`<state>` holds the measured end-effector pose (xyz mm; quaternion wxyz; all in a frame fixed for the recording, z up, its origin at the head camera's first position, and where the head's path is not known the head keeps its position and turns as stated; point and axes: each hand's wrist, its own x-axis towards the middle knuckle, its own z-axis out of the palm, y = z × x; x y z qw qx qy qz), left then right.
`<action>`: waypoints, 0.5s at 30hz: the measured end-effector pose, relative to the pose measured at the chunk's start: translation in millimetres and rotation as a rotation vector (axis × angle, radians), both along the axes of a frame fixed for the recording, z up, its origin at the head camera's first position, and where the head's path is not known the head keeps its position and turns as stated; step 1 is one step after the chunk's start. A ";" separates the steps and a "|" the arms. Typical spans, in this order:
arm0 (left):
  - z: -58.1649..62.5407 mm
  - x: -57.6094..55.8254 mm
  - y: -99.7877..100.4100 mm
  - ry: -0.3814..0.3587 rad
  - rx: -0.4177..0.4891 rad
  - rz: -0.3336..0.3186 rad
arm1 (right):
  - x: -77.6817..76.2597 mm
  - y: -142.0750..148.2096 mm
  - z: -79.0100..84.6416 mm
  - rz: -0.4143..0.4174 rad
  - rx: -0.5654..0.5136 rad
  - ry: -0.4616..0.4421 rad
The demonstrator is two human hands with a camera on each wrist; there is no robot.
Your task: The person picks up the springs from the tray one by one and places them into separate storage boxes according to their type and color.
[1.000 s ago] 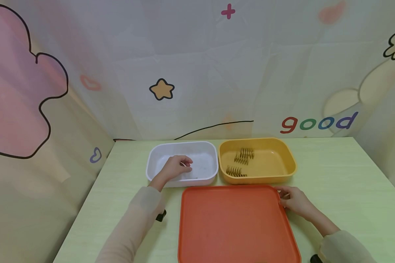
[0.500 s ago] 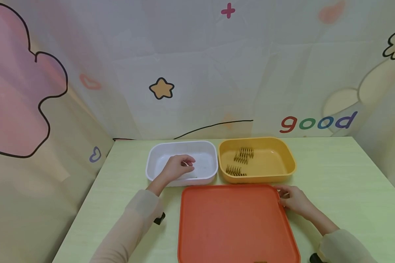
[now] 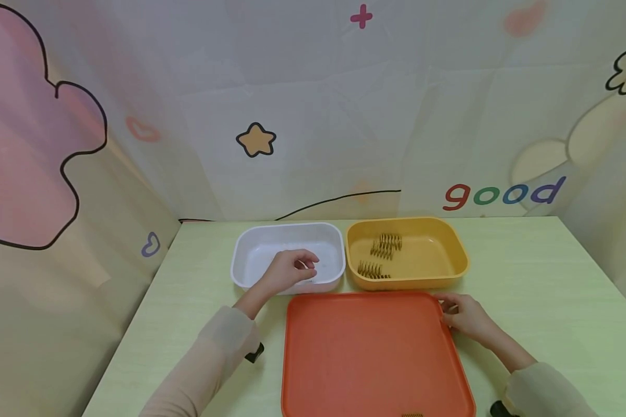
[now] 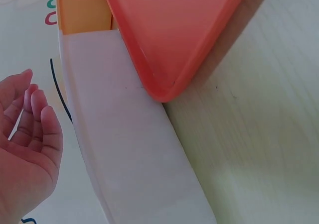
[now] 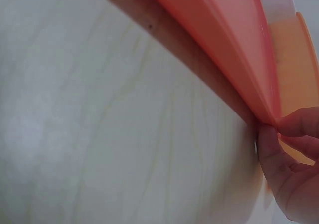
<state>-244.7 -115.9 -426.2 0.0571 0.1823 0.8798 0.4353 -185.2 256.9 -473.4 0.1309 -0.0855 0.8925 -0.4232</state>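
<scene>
My left hand (image 3: 291, 269) hovers over the white bin (image 3: 250, 237), fingers loosely bent. In the left wrist view the same hand (image 4: 32, 144) shows nothing between thumb and fingers. At the far right corner of the orange-red tray (image 3: 365, 347), my right hand (image 3: 469, 317) pinches the rim. The right wrist view shows thumb and fingertips of that hand (image 5: 294, 169) meeting on the tray corner (image 5: 266, 112). Several brass-coloured coil springs (image 3: 386, 246) lie on the left side of the yellow bin (image 3: 438, 272). Another spring (image 3: 412, 415) shows partly at the tray's near edge.
The white and yellow bins stand side by side behind the tray on a pale green table (image 3: 542, 289). A printed cloth backdrop (image 3: 334, 116) rises behind them. A tiny mark or object (image 3: 309, 281) inside the white bin, under the left hand, is too small to identify.
My left hand has shifted slightly right and nearer over the white bin. The right hand keeps its hold on the tray corner. More of the spring at the tray's near edge shows now.
</scene>
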 end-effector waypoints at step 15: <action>-0.3 12.7 9.1 -0.023 -0.031 -0.033 | 0.2 -0.7 1.1 0.010 0.001 0.005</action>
